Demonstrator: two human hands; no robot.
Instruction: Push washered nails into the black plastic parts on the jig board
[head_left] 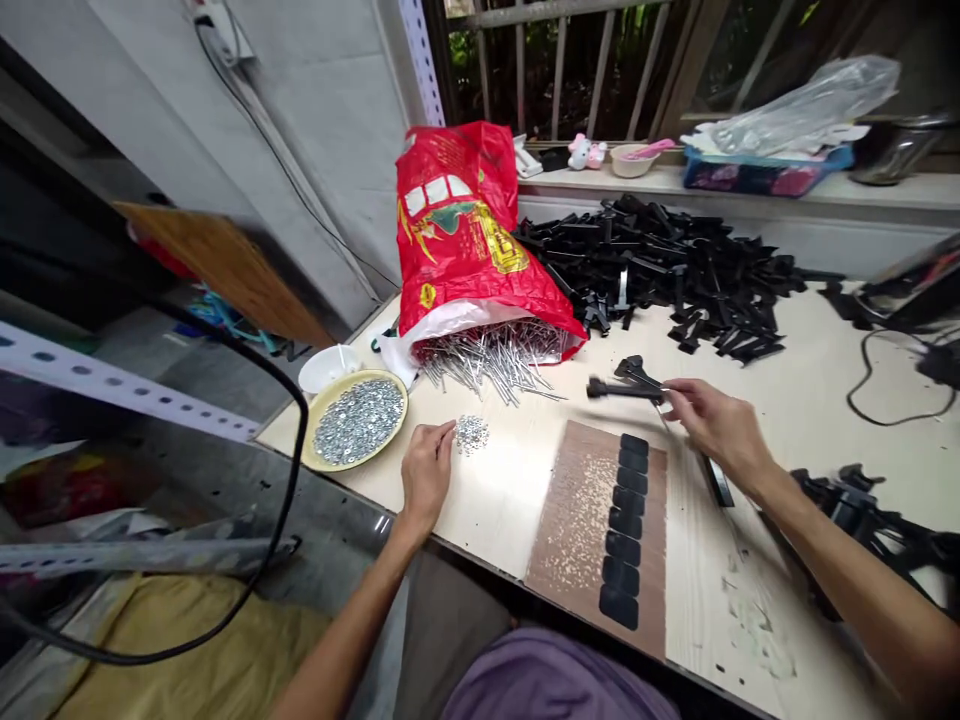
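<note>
Fingers (679, 397) of the right hand (714, 428) close on the end of a long black part (624, 389), which the grip holds above the counter (514, 490), just beyond the far edge of a brown sheet (651, 610). A second black piece (636, 370) slants close beside it (whether the same grip also takes that one, I cannot tell). Below the wrist is a shiny strip (721, 484).

The left hand (427, 472) is at the near left of the counter, its fingers curled and their tips at the edge of a small pile of metal bits (472, 434). Whether that grip is closed on one of them, I cannot tell.

On the brown sheet, pale crumbs lie scattered beside a column of rounded black squares (627, 525). Left of the small pile, a yellow bowl (309, 450) holds many metal washers (360, 420), with a white bowl (321, 370) just behind. A red bag (457, 250) lies with its mouth toward the person, long metal pins (499, 362) spilling out. Behind the right hand spreads a large heap of black parts (675, 265); a smaller cluster (862, 515) sits beyond the right forearm.
</note>
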